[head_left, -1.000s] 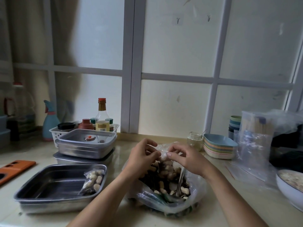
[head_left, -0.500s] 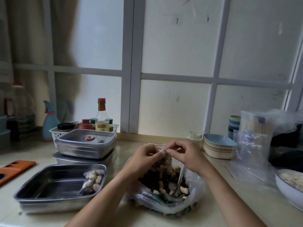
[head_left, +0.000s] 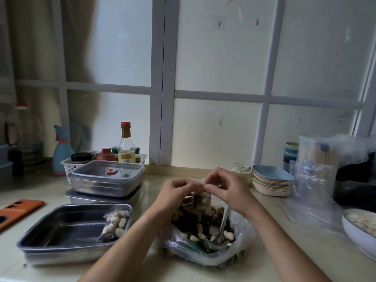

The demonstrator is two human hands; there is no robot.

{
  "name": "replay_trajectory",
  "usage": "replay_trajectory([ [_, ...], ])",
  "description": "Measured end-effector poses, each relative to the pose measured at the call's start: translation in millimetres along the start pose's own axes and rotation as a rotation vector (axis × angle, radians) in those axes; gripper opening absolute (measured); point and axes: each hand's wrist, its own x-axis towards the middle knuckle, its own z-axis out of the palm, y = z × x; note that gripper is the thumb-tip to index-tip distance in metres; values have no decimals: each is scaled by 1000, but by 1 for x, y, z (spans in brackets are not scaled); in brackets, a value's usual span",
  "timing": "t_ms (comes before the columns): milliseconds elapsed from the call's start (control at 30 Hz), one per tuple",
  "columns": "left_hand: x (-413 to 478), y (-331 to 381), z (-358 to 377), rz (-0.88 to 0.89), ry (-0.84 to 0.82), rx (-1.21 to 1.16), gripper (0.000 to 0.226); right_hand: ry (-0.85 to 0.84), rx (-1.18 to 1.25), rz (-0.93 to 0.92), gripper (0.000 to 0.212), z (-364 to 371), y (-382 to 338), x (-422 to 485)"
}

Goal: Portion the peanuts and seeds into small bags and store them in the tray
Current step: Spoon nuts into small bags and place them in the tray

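Note:
A small clear bag (head_left: 201,200) filled with peanuts and seeds hangs between my hands above the big open plastic bag (head_left: 205,235) of peanuts and dark seeds. My left hand (head_left: 175,192) and my right hand (head_left: 225,188) both pinch the small bag's top edge, fingertips almost meeting. A metal spoon (head_left: 222,224) stands in the big bag. To the left, the open steel tray (head_left: 46,233) holds one filled small bag (head_left: 115,222) leaning in its right corner.
Two lidded steel trays (head_left: 105,180) are stacked behind the open tray, with a white basket of bottles (head_left: 122,151) beyond. A stack of coloured dishes (head_left: 271,183), a glass jar (head_left: 242,174), empty clear bags (head_left: 315,176) and a white bowl (head_left: 358,226) sit right. An orange object (head_left: 18,208) lies left.
My hands have come closer together along the small bag's top, pinching it at the mouth, and the bag has sunk slightly lower over the big bag.

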Motion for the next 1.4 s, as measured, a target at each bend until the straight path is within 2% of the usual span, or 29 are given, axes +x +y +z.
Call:
replay_trajectory([
  [100,2,-1,-2,-10,25,18,22,9,54,45,14,-1,-1,0],
  [300,2,-3,-4,-43,70,11,23,-29,7,57,7,-2,1,0],
  [467,-3,0,2,-34,-68,-26,28,34,-48,37,12,-1,3,1],
  [533,-3,-1,1,-7,-90,78,29,48,-48,30,11,-2,2,1],
  [667,-3,0,2,15,-30,30,18,34,-37,22,11,-1,2,1],
  [867,-1,-1,0,39,29,11,17,-66,93,65,11,1,0,-1],
  [1000,-2,0,2,32,27,4,18,8,67,40,14,2,1,0],
  [1300,0,-4,1,45,-5,36,17,131,36,-20,7,7,-1,1],
  [1400,0,-5,1,67,-12,58,19,121,68,10,6,6,-2,1],
])
